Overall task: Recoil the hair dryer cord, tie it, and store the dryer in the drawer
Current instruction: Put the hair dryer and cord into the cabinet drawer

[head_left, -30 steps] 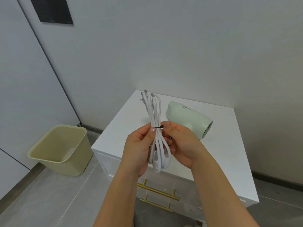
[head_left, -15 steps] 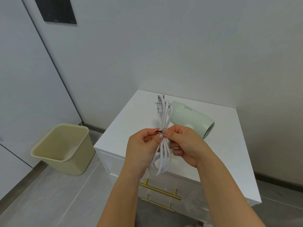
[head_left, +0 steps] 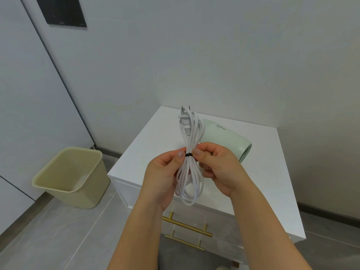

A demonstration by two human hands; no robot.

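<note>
Cord [head_left: 191, 139] coiled, left hand [head_left: 163, 172] and right hand [head_left: 216, 168] pinching it at black tie [head_left: 188, 154], apparently by thumbs

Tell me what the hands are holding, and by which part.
Both the left hand and the right hand pinch the coiled white cord at its middle, one on each side of the black tie around it.

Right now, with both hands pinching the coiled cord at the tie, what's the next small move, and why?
Probably give the black tie one tightening pull before letting go. It rings the middle of the white cord, and the left hand and right hand both pinch there, but whether its ends are fastened isn't visible.
</note>
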